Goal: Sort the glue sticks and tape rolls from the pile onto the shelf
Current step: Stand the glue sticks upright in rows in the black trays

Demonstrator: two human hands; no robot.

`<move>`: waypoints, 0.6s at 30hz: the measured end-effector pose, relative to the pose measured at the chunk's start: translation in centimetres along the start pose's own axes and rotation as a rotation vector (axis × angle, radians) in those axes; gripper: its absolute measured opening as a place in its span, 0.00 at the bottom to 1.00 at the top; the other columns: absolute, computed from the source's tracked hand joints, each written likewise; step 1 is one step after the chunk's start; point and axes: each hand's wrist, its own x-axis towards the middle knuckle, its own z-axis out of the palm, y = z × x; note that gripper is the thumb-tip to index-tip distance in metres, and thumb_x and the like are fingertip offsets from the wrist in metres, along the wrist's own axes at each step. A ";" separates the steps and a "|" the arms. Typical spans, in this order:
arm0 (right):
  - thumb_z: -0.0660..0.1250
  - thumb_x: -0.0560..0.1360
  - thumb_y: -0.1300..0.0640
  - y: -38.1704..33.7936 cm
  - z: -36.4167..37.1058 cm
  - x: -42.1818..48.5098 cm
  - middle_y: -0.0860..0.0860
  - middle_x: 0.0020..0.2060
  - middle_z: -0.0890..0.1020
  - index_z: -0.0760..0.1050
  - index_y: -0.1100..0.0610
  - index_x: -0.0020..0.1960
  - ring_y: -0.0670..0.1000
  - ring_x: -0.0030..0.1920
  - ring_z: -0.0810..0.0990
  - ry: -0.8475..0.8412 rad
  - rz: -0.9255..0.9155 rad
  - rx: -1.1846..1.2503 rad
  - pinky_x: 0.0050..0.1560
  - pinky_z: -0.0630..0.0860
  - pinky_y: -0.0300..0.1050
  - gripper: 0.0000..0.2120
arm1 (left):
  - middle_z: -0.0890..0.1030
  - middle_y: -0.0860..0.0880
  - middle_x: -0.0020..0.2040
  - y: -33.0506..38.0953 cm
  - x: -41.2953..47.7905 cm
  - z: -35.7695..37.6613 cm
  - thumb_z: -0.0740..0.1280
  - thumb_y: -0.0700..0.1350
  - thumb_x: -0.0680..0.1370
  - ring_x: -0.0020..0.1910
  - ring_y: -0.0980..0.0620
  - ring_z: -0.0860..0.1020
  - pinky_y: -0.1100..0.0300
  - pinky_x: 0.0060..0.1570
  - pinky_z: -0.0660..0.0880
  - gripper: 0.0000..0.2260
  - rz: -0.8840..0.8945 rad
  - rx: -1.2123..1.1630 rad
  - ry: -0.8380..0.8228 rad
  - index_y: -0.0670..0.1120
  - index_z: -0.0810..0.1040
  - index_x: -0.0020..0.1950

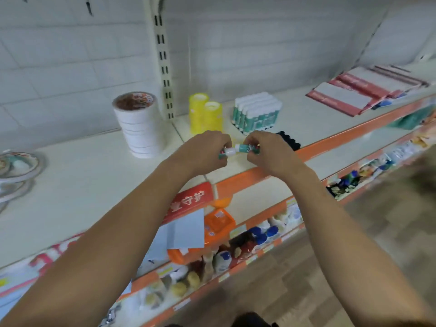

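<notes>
Over the shelf's front edge, my left hand (207, 149) and my right hand (266, 149) each grip a small green-and-white glue stick, one (227, 152) in the left and one (317, 147) in the right, their ends meeting between the hands. Behind them on the white shelf (94, 180) lies a neat block of glue sticks (256, 112). Two stacks of yellow tape rolls (205, 113) stand left of that block. A tall stack of white tape rolls (139, 123) stands further left. Something black (289, 139) lies just behind my right hand.
Flat tape rolls (16, 168) lie at the shelf's far left. Red-and-white booklets (358, 90) lie at the right. A slotted upright (164, 60) runs up the back wall. The orange shelf edge (330, 147) fronts lower shelves full of goods. Wood-pattern floor lies at the lower right.
</notes>
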 end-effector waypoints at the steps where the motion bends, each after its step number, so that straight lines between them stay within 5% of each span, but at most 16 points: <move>1: 0.68 0.72 0.61 1.6 -0.5 0.4 0.53 0.48 0.81 0.78 0.57 0.53 0.53 0.46 0.76 0.000 0.001 -0.008 0.46 0.74 0.49 0.09 | 0.79 0.45 0.53 0.9 1.4 0.5 0.67 0.43 0.75 0.51 0.45 0.76 0.51 0.47 0.73 0.12 -0.001 0.010 0.004 0.45 0.77 0.58; 18: 0.66 0.74 0.60 11.5 -2.9 3.7 0.53 0.49 0.81 0.78 0.56 0.54 0.54 0.49 0.77 -0.008 0.025 0.025 0.49 0.75 0.50 0.09 | 0.81 0.47 0.54 5.4 11.3 6.2 0.66 0.45 0.78 0.53 0.46 0.79 0.53 0.52 0.75 0.12 -0.028 -0.031 -0.099 0.47 0.79 0.60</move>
